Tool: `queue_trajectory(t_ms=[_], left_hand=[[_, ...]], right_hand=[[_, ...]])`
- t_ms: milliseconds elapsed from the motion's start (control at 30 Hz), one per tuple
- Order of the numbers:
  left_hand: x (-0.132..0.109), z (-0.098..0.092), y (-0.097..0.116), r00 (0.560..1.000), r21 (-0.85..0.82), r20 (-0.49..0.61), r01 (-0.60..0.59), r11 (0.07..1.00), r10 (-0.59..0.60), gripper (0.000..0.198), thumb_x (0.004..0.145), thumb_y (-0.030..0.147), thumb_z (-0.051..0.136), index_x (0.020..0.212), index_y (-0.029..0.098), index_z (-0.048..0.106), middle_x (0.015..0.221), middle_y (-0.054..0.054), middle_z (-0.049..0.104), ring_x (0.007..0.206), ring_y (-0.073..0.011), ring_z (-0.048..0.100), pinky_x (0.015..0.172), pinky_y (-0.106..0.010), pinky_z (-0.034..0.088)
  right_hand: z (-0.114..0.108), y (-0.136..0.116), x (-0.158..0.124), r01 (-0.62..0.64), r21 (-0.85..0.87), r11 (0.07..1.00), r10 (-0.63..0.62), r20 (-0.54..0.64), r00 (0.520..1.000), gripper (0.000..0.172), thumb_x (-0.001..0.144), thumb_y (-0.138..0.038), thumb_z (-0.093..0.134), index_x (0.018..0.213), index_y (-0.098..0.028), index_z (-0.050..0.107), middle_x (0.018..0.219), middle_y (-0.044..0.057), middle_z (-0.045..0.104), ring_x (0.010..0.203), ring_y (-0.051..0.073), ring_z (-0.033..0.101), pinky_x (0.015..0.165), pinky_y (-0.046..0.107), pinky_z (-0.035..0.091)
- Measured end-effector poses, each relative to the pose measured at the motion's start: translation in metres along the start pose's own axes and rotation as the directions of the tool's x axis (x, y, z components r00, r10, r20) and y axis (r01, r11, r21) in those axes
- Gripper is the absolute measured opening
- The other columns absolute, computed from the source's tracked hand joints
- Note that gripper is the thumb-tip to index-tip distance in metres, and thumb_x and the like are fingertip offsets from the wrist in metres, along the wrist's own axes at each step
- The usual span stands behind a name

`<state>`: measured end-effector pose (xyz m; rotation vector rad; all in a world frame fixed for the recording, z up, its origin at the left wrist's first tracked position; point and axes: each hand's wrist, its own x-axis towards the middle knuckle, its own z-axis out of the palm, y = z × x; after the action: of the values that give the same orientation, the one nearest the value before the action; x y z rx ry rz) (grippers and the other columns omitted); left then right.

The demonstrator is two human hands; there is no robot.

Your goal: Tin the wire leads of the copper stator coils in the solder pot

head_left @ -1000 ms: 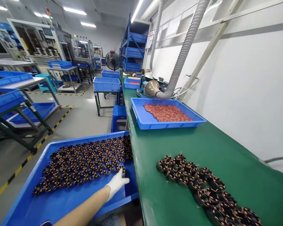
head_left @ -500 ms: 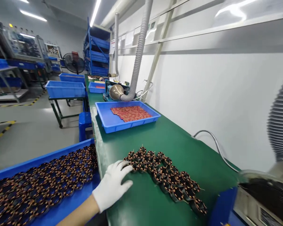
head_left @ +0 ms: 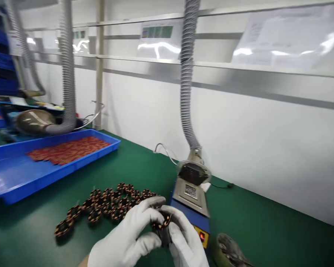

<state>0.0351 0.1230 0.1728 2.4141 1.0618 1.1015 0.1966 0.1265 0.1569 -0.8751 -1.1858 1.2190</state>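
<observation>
Gloved in white, my left hand (head_left: 130,231) and my right hand (head_left: 185,237) meet low in the middle of the view. Between them they hold one copper-wound stator (head_left: 163,231), a dark ring with copper windings round its top edge. The fingers of both hands are curled against its sides and hide part of it. Just beyond and left of my hands, a group of similar stators (head_left: 100,204) stands close together on the green bench (head_left: 80,246).
Beyond my right hand stands a blue machine (head_left: 190,207) with a steel top and a lit red switch, under a grey extraction hose (head_left: 186,74). A small container (head_left: 225,252) sits at its right. A blue tray (head_left: 11,174) holds flat red pieces (head_left: 69,150).
The view has swung right. My left hand has moved from the edge of the stator group to a held stator, and my right hand has come into view gripping it too.
</observation>
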Motion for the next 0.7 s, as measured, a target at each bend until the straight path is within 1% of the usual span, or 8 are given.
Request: queue_trajectory(t_ms=[133, 233, 300, 367, 433, 467, 567, 700], left_hand=[[0.036, 0.036, 0.015, 0.932, 0.364, -0.26, -0.149, 0.92, 0.254, 0.046, 0.074, 0.014, 0.058, 0.119, 0.019, 0.045, 0.122, -0.015, 0.057, 0.111, -0.0295, 0.056, 0.089, -0.044, 0.051], [0.051, 0.05, 0.021, 0.852, 0.408, -0.315, -0.275, 0.87, 0.418, 0.042, 0.074, 0.013, 0.056, 0.114, 0.019, 0.048, 0.107, -0.011, 0.065, 0.099, -0.0277, 0.061, 0.081, -0.041, 0.053], [0.055, 0.054, 0.025, 0.898, 0.223, -0.274, -0.29, 0.931, 0.345, 0.039, 0.07, 0.022, 0.069, 0.105, 0.022, 0.054, 0.097, -0.006, 0.068, 0.089, -0.0252, 0.064, 0.076, -0.036, 0.055], [0.056, 0.056, 0.027, 0.982, -0.068, -0.152, -0.125, 0.99, 0.113, 0.038, 0.061, 0.022, 0.079, 0.093, 0.024, 0.058, 0.089, 0.0, 0.068, 0.082, -0.022, 0.066, 0.073, -0.031, 0.056], [0.054, 0.059, 0.026, 0.996, -0.307, 0.009, 0.083, 0.948, -0.084, 0.037, 0.058, 0.015, 0.079, 0.088, 0.025, 0.062, 0.088, 0.002, 0.068, 0.083, -0.02, 0.066, 0.076, -0.028, 0.055], [0.052, 0.06, 0.025, 0.993, -0.383, 0.058, 0.12, 0.916, -0.106, 0.038, 0.057, 0.012, 0.078, 0.089, 0.025, 0.063, 0.09, 0.003, 0.069, 0.085, -0.0194, 0.065, 0.078, -0.027, 0.054], [0.05, 0.062, 0.02, 0.999, -0.458, 0.005, 0.036, 0.888, -0.038, 0.045, 0.053, 0.007, 0.08, 0.089, 0.028, 0.063, 0.094, 0.005, 0.067, 0.088, -0.0179, 0.064, 0.082, -0.026, 0.051], [0.052, 0.056, 0.018, 0.961, -0.175, -0.229, -0.198, 0.964, 0.155, 0.045, 0.059, 0.012, 0.08, 0.095, 0.027, 0.056, 0.096, 0.001, 0.065, 0.091, -0.0187, 0.062, 0.083, -0.029, 0.049]], right_hand=[[-0.018, -0.013, 0.003, 0.175, 0.132, 0.976, -0.143, -0.226, 0.964, 0.033, 0.068, -0.052, 0.074, 0.087, -0.025, 0.069, 0.091, 0.002, 0.071, 0.087, 0.018, 0.064, 0.079, 0.025, 0.051], [-0.032, -0.026, 0.0, 0.278, 0.022, 0.96, -0.258, -0.306, 0.916, 0.027, 0.069, -0.048, 0.074, 0.079, -0.024, 0.07, 0.084, 0.004, 0.07, 0.081, 0.019, 0.063, 0.076, 0.027, 0.051], [-0.04, -0.034, -0.002, 0.357, -0.129, 0.925, -0.38, -0.302, 0.875, 0.023, 0.073, -0.046, 0.072, 0.071, -0.023, 0.07, 0.077, 0.004, 0.067, 0.077, 0.019, 0.061, 0.072, 0.028, 0.05], [-0.049, -0.039, -0.001, 0.422, -0.199, 0.885, -0.46, -0.226, 0.859, 0.022, 0.076, -0.042, 0.07, 0.065, -0.022, 0.069, 0.07, 0.003, 0.061, 0.071, 0.018, 0.058, 0.066, 0.028, 0.047], [-0.06, -0.042, 0.001, 0.405, -0.006, 0.915, -0.401, -0.151, 0.904, 0.022, 0.076, -0.041, 0.07, 0.063, -0.023, 0.067, 0.063, 0.001, 0.056, 0.062, 0.016, 0.055, 0.059, 0.027, 0.046], [-0.065, -0.043, 0.002, 0.365, 0.165, 0.916, -0.343, -0.145, 0.928, 0.02, 0.075, -0.041, 0.071, 0.064, -0.025, 0.067, 0.062, 0.0, 0.055, 0.061, 0.015, 0.054, 0.058, 0.027, 0.047], [-0.075, -0.044, 0.005, 0.292, 0.469, 0.833, -0.22, -0.202, 0.954, 0.014, 0.07, -0.042, 0.076, 0.068, -0.03, 0.068, 0.067, -0.003, 0.059, 0.066, 0.014, 0.058, 0.065, 0.027, 0.051], [-0.059, -0.045, 0.0, 0.271, 0.066, 0.96, -0.249, -0.24, 0.938, 0.019, 0.067, -0.043, 0.077, 0.074, -0.025, 0.072, 0.074, 0.003, 0.066, 0.071, 0.018, 0.061, 0.068, 0.029, 0.05]])
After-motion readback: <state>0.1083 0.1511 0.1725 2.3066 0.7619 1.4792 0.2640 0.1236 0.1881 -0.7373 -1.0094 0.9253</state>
